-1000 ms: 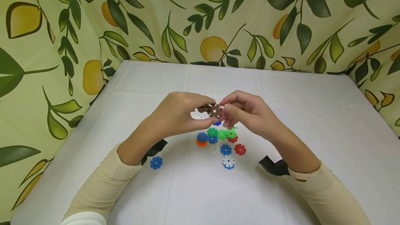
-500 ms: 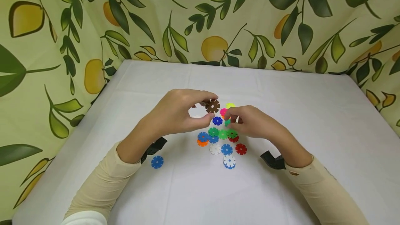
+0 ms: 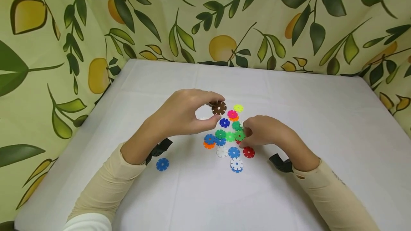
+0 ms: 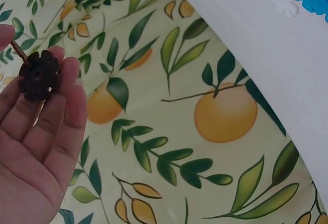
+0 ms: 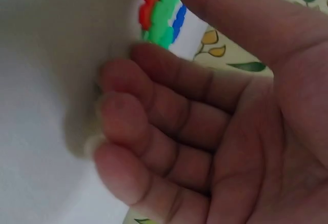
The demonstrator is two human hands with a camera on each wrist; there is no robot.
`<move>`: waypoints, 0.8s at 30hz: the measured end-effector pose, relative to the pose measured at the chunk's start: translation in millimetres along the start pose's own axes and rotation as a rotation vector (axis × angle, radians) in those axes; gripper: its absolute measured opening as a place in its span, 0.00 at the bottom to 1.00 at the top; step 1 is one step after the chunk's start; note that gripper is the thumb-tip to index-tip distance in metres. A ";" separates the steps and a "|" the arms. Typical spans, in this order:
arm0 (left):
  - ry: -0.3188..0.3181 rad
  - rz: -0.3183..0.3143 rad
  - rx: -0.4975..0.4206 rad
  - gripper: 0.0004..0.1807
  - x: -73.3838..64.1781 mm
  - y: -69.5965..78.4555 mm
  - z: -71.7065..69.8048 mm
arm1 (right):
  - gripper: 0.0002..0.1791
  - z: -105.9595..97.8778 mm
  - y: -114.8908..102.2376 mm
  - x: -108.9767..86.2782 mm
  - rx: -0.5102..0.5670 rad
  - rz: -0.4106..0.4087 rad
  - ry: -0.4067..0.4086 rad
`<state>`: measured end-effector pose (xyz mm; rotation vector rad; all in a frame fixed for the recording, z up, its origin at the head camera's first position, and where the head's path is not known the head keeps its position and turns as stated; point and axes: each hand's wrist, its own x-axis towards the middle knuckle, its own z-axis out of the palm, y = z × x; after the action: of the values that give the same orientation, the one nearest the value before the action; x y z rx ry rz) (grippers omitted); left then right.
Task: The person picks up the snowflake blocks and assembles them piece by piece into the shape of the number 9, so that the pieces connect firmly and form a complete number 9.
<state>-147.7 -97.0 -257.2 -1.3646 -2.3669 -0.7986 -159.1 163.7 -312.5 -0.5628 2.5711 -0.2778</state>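
My left hand [image 3: 183, 114] holds a brown notched plastic disc [image 3: 222, 111] above the table, between thumb and fingers. In the left wrist view, a second brown piece, seen edge-on, joins this notched disc [image 4: 43, 83]. My right hand [image 3: 268, 131] is low at the right side of a loose group of discs. Its thumb and index finger stand apart beside a light green disc [image 3: 237, 138] that overlaps a red one. In the right wrist view, the green disc [image 5: 163, 19] shows past the thumb of the right hand [image 5: 205, 126], whose other fingers are loosely bent.
Several discs lie mid-table: a dark blue disc [image 3: 221, 123], a pink disc [image 3: 230, 115], a yellow disc [image 3: 236, 108], a red disc [image 3: 246, 154] and a white disc [image 3: 234, 166]. One blue disc [image 3: 160, 167] lies apart at left. A fruit-patterned curtain [image 3: 192, 20] borders the white table.
The right hand has left the brown piece near the left hand and moved down and right to the disc group. The left hand has shifted slightly up, still holding the brown disc.
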 end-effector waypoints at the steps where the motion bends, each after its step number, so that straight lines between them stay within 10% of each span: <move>1: -0.004 -0.001 0.000 0.17 0.0 -0.3 0.2 | 0.17 1.4 -1.1 1.2 0.005 0.006 0.018; 24: -0.076 -0.012 0.021 0.18 -0.3 -2.6 2.2 | 0.21 -6.4 7.5 3.8 0.201 -0.062 -0.062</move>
<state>-149.7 -96.9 -259.9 -1.3969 -2.4359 -0.7354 -167.9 169.3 -310.8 -0.5673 2.4329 -0.5244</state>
